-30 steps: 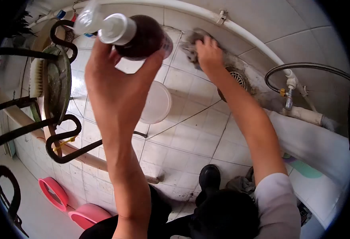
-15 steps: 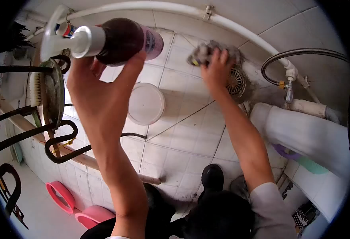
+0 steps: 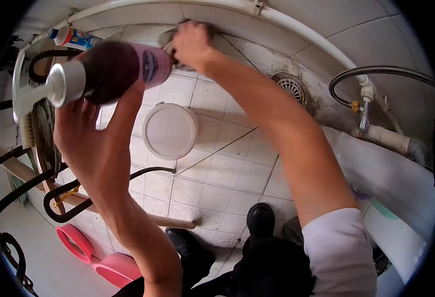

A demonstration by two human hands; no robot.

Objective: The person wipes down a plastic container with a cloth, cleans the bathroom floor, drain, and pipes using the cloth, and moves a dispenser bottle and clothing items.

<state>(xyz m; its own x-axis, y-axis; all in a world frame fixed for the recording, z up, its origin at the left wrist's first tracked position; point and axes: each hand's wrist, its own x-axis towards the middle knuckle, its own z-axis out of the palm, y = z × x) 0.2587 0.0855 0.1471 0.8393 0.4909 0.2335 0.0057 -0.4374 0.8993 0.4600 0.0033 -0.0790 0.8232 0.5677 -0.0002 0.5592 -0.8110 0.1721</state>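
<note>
My left hand (image 3: 91,148) is wrapped round a pump bottle (image 3: 116,72) with dark liquid, a pink label and a white pump head. The bottle is tilted onto its side, close to the camera. Under my right hand (image 3: 193,45) a grey rag (image 3: 167,39) is pressed to the tiled floor by the far wall. My fingers curl over the rag and hide part of it. A white lidded bucket (image 3: 170,131) stands on the tiles between my forearms.
A round floor drain (image 3: 290,90) lies right of the bucket. Along the wall run a white pipe (image 3: 296,30) and a braided hose (image 3: 383,69). Black metal hooks (image 3: 17,198) jut in at left. Two pink basins (image 3: 117,270) and a blue-capped bottle (image 3: 79,38) are also at left.
My right hand has swept the rag left and farther back, away from the drain toward the wall. The pump bottle in my left hand has shifted left and slightly down.
</note>
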